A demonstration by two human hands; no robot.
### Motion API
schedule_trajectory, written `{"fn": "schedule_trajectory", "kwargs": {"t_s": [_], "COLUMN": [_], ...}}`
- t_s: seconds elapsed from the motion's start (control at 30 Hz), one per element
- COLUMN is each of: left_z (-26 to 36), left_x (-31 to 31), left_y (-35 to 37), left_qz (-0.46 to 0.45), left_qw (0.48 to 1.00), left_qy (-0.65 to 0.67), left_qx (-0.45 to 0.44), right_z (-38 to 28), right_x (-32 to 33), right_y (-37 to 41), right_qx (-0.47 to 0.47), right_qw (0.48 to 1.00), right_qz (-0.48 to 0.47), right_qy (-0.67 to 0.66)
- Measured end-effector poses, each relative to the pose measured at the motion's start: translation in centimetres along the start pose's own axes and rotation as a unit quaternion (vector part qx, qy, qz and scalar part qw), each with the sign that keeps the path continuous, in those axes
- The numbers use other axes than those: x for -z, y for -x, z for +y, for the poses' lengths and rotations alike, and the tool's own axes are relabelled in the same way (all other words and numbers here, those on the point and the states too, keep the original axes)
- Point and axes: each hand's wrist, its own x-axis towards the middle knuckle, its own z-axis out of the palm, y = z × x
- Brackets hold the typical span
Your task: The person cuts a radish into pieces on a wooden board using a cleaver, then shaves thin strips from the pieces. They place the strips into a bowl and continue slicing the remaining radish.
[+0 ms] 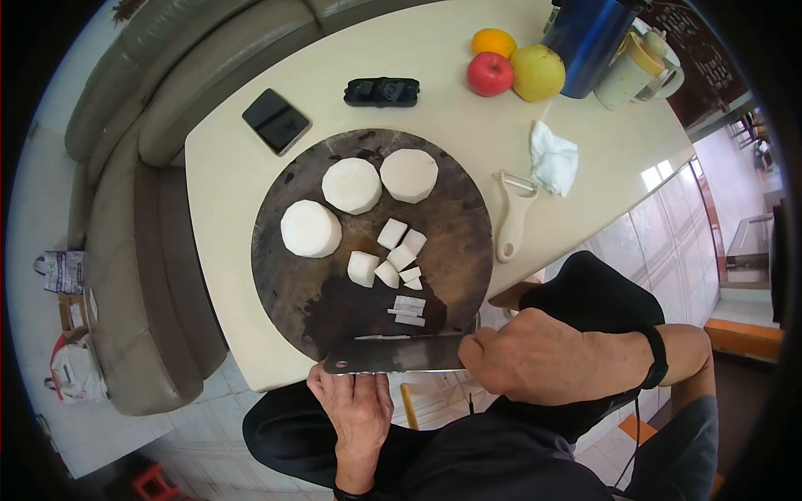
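A: Where is the white vegetable seen?
B: On the round, dark, stained chopping board (284, 292). Three thick white vegetable rounds (352, 185) with faceted edges are set toward its far side. Small angular white chunks (400, 257) are scattered at its middle, and thin, flat white slices (408, 310) are seen closer to its near edge.

A: How are the hands placed?
B: The wide steel cleaver (401, 354) is gripped by the closed right hand (522, 355), its blade held across the board's near edge. The left hand (361, 409) is placed at that edge, its fingertips hidden by the blade; whether anything is held cannot be told.

A: What is found around the board?
B: On the cream tabletop (225, 242), a white plastic peeler (512, 221) is laid just right of it, and a black phone (276, 122) is placed beyond its far-left rim.

A: Any writing?
B: Print is carried by a white-and-purple bag (63, 271), well left of the board, too small to be read.
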Motion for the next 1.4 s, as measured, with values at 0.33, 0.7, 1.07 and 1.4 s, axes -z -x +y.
{"fn": "schedule_trajectory", "kwargs": {"t_s": [0.33, 0.7, 1.07, 1.4], "left_z": [-0.3, 0.1, 1.7, 1.3], "left_x": [-0.4, 0.6, 2.2, -1.2], "left_y": [0.4, 0.2, 0.7, 5.7], "left_qz": [0.007, 0.091, 0.061, 0.144], "left_qw": [1.0, 0.984, 0.464, 0.384], "left_qy": [-0.01, 0.119, 0.831, 0.806], "left_qx": [-0.016, 0.094, 0.302, 0.426], "right_z": [-0.7, -1.0, -2.0, -1.8], "right_x": [-1.0, -0.4, -0.9, -4.3], "right_y": [-1.4, -1.7, 1.0, 1.9], "right_qx": [0.01, -0.107, -0.143, -0.118], "right_qw": [1.0, 0.991, 0.844, 0.976], "right_qz": [-0.005, 0.004, -0.066, 0.172], "right_qy": [0.019, -0.075, -0.513, -0.062]}}
